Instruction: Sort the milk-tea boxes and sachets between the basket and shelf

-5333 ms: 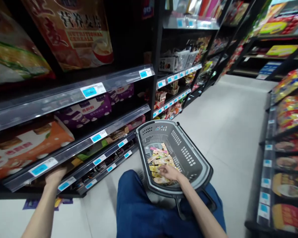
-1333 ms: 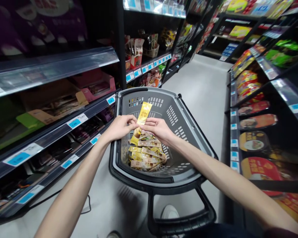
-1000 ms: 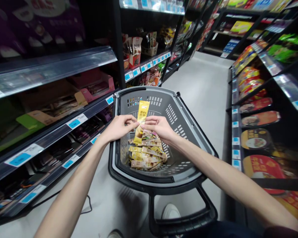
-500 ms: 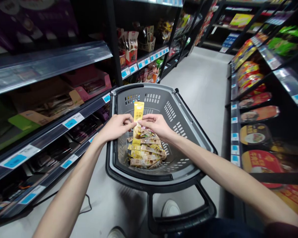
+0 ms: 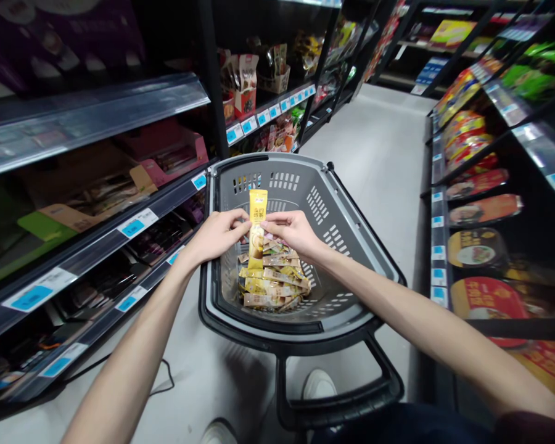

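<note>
Over the basket (image 5: 326, 206), pretty much dead centre of the view, both hands are pinched on one yellow sachet (image 5: 258, 209). So the left hand (image 5: 215, 235) comes at it from 9 o'clock and the right hand (image 5: 293, 231) from 3 o'clock, with thumb and fingertips of each closed on its edges about halfway up. Neither one is nearer really, both are touching it. It stands upright, long axis running 12 to 6, top end poking up clear of the knuckles and bottom end hanging down toward the pile (image 5: 272, 285).

That pile is the only thing in the basket as far as I can see: a heap of similar yellow and tan sachets lying flat every which way on the bottom, straight below the hands at 6 o'clock. Whether the held one's lower tip touches the heap, I can't tell. Shelves (image 5: 134, 222) with blue price tags run along at 9 o'clock, with more over at 3.
</note>
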A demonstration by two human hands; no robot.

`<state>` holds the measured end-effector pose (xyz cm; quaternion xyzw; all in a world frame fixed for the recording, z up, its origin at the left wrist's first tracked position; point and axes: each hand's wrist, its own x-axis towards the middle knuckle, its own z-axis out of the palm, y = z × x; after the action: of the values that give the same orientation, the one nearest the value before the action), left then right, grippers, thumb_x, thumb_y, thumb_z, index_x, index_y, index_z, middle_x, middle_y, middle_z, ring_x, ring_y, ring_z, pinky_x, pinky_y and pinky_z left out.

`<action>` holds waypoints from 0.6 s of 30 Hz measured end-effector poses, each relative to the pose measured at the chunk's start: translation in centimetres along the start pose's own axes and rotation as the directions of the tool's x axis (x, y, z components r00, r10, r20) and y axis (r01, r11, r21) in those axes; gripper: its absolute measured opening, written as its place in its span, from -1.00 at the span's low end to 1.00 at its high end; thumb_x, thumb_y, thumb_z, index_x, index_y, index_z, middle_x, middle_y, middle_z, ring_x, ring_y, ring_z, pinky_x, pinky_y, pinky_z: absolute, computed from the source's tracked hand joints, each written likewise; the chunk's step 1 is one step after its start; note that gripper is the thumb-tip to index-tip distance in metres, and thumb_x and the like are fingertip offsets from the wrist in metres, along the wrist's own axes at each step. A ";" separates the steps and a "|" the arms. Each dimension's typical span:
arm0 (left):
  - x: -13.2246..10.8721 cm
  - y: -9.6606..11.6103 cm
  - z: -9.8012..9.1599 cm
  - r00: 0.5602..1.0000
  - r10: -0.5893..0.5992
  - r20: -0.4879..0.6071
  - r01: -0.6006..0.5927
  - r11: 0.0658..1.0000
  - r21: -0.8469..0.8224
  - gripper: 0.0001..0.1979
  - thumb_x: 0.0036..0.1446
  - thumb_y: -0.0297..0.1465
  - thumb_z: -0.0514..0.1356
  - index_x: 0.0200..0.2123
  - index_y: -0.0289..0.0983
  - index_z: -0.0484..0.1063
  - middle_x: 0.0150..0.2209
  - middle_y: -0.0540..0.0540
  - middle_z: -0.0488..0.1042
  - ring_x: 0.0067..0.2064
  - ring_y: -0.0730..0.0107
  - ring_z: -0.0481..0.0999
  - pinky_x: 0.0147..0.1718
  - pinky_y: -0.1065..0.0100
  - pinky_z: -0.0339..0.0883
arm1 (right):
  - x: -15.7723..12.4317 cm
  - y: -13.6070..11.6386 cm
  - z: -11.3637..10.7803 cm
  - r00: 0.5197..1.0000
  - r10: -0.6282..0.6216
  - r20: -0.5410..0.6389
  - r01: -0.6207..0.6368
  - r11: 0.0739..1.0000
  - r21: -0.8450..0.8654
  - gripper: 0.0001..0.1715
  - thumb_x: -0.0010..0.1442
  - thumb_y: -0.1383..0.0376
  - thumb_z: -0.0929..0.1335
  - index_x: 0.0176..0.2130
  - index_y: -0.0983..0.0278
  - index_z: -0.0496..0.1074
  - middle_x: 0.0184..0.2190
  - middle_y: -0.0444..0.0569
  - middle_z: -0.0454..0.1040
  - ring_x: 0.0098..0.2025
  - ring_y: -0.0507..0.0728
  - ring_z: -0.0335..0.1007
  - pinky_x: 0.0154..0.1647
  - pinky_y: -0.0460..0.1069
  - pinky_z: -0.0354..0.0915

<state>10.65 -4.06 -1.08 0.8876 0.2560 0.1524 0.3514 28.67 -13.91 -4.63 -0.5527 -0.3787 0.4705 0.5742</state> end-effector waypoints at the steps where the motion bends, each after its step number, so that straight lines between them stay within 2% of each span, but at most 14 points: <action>1: 0.0 0.0 0.0 1.000 0.000 -0.001 0.000 1.000 0.008 -0.71 0.27 -0.18 0.10 -0.25 -0.26 0.49 -0.45 0.00 0.62 -0.34 0.28 0.61 -0.28 0.40 0.30 | 0.0 -0.1 0.1 1.000 0.002 -0.001 -0.002 1.000 0.004 -0.62 -0.12 0.14 0.62 -0.30 0.29 0.65 -0.43 -0.07 0.58 -0.42 0.03 0.40 -0.47 -0.10 0.22; 7: 0.1 -0.1 0.2 1.000 0.007 -0.009 -0.006 0.999 0.049 -0.69 0.28 -0.14 0.10 -0.26 -0.25 0.47 -0.43 -0.01 0.63 -0.33 0.28 0.60 -0.30 0.40 0.28 | -0.1 -0.5 0.3 1.000 0.001 -0.029 -0.001 1.000 0.010 -0.61 -0.14 0.14 0.63 -0.33 0.30 0.62 -0.45 -0.08 0.56 -0.46 0.01 0.39 -0.47 -0.10 0.26; 12: 0.0 0.0 0.2 1.000 0.005 -0.016 -0.005 1.000 0.028 -0.59 0.27 -0.05 0.11 -0.19 -0.27 0.52 -0.43 -0.02 0.62 -0.34 0.26 0.60 -0.31 0.40 0.27 | -0.1 -0.4 0.2 0.998 -0.008 -0.056 0.008 1.000 -0.008 -0.59 -0.15 0.12 0.64 -0.34 0.29 0.60 -0.43 -0.05 0.58 -0.46 0.04 0.41 -0.45 -0.06 0.34; 15: 0.1 -0.1 0.2 1.000 0.021 -0.011 -0.020 0.998 0.065 -0.59 0.28 -0.08 0.09 -0.13 -0.28 0.54 -0.43 -0.03 0.62 -0.35 0.25 0.59 -0.31 0.39 0.27 | -0.1 -0.1 0.2 0.999 -0.027 -0.044 0.026 0.999 -0.028 -0.58 -0.17 0.12 0.64 -0.35 0.30 0.60 -0.44 -0.04 0.58 -0.45 0.04 0.42 -0.44 -0.06 0.35; 18: 0.1 -0.2 0.2 1.000 0.028 0.000 -0.028 0.995 0.091 -0.62 0.29 -0.12 0.07 -0.17 -0.28 0.53 -0.42 -0.04 0.61 -0.36 0.26 0.58 -0.32 0.38 0.25 | 0.0 0.2 0.1 0.998 -0.048 -0.032 0.046 0.998 -0.045 -0.57 -0.18 0.11 0.64 -0.36 0.31 0.60 -0.45 -0.03 0.58 -0.44 0.06 0.43 -0.44 -0.06 0.34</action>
<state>10.79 -3.95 -1.38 0.9060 0.2504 0.1464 0.3084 28.54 -13.91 -4.78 -0.5638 -0.3924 0.4392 0.5790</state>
